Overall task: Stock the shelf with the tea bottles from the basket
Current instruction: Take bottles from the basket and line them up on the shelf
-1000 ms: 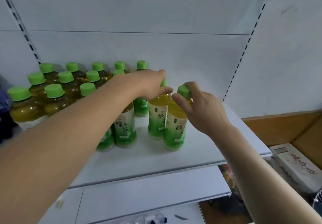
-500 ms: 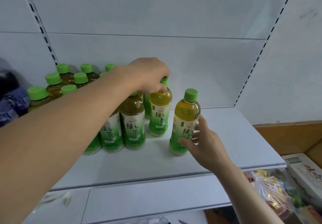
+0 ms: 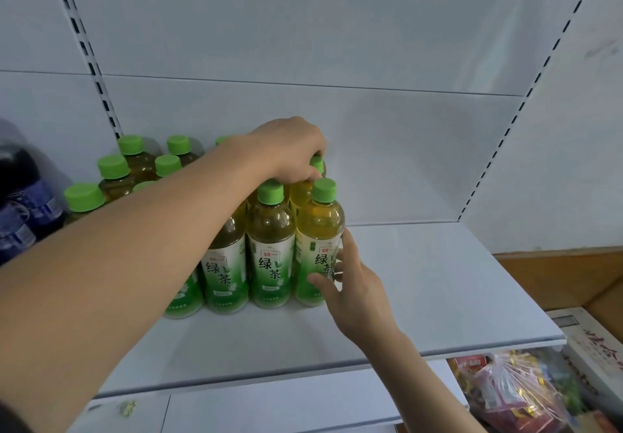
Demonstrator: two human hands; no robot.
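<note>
Shelf: we see a white board (image 3: 421,298), right half bare.
On it: green-capped tea bottles (image 3: 271,247) standing upright, clustered left.

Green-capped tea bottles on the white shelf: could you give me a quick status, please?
Left hand grips the cap of a back-row green-capped tea bottle. Right hand holds the front-row end bottle against its row. White shelf open rightward.

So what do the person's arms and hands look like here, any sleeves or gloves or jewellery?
Both forearms are bare as far as the frame shows, with no sleeves in view. The left hand and right hand wear no gloves. No rings, watch or bracelets are visible on the fingers or wrists.
</note>
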